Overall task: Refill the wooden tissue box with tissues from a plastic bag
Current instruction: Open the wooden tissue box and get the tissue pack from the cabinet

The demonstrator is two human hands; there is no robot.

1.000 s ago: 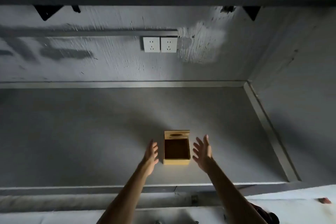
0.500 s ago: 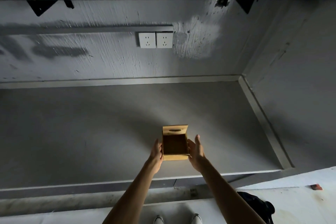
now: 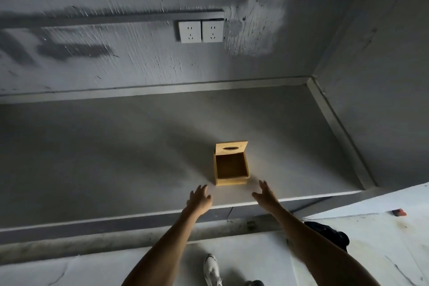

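The wooden tissue box (image 3: 231,180) stands on the grey counter (image 3: 116,151), its slotted lid (image 3: 231,147) swung up at the back and its inside showing bare wood. My left hand (image 3: 199,197) hovers just in front of the box and to its left, fingers apart, holding nothing. To the right of the box's front corner my right hand (image 3: 264,194) is likewise spread and holds nothing. Neither hand touches the box. No tissues or plastic bag show in the view.
A wall with two white sockets (image 3: 200,31) rises behind the counter, and a side wall (image 3: 383,100) closes it on the right. A dark bundle (image 3: 329,234) and a small red item (image 3: 398,212) lie on the pale floor, near my white shoe (image 3: 212,269).
Half a second ago both hands clasped the sides of the box; now they have let go and drawn back towards me. The box stays on the counter.
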